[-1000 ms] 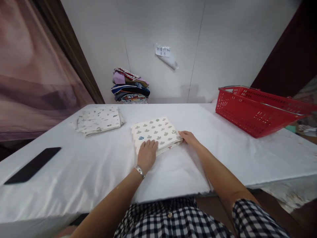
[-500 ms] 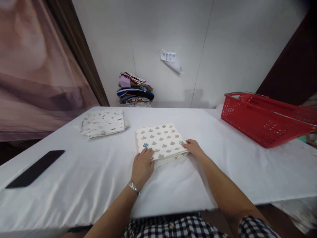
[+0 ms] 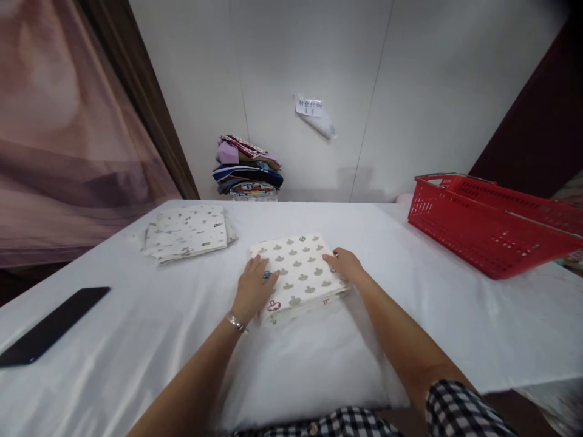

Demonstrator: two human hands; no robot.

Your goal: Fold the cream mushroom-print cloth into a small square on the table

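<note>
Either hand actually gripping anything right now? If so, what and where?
The left hand and right hand rest on the folded patterned cloth, one at its left edge, one at its right. Whether either grips it cannot be told.

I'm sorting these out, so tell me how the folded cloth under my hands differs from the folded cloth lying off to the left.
The cloth under the hands has large grey shapes in neat rows, with a few coloured ones; the left cloth carries smaller, scattered marks. The first lies mid-table with the left hand and right hand on its sides; the second lies untouched, farther back. Both are cream, folded flat into rectangles on the white table.
</note>
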